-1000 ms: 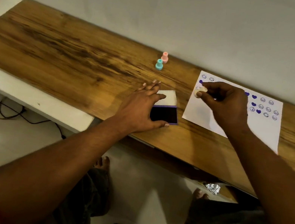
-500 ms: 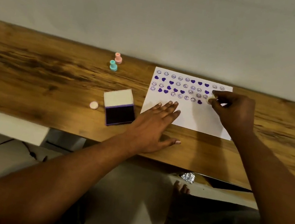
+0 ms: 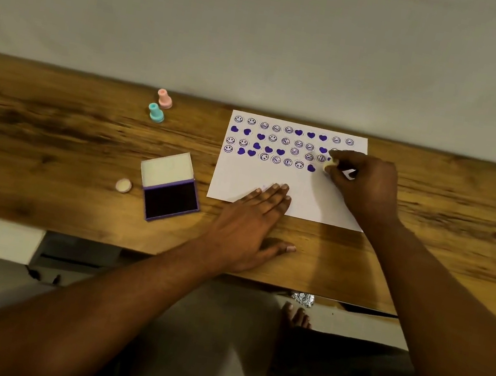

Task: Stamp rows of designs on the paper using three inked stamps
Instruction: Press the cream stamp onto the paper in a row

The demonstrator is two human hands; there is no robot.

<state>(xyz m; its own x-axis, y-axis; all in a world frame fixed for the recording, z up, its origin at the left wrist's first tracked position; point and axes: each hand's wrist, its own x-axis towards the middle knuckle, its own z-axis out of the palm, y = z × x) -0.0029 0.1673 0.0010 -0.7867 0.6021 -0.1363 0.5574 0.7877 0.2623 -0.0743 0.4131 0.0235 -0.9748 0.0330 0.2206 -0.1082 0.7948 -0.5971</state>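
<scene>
A white paper (image 3: 308, 195) lies on the wooden table (image 3: 51, 133), printed with several rows of purple smileys and hearts. My right hand (image 3: 365, 182) pinches a small pale yellow stamp (image 3: 329, 165), pressed on the paper at the right end of the bottom row. My left hand (image 3: 250, 224) lies flat, fingers spread, on the paper's lower left edge. An open purple ink pad (image 3: 170, 197) sits left of the paper. A pink stamp (image 3: 165, 98) and a teal stamp (image 3: 156, 112) stand upright behind it.
A small round pale cap (image 3: 123, 185) lies left of the ink pad. A wall rises just behind the table. A crumpled foil ball (image 3: 302, 298) lies on the floor below the table's front edge, near my bare foot (image 3: 296, 317).
My left hand moved from the ink pad onto the paper's lower edge. My right hand carried the yellow stamp from the paper's left side to the right end of the rows. The view shifted right.
</scene>
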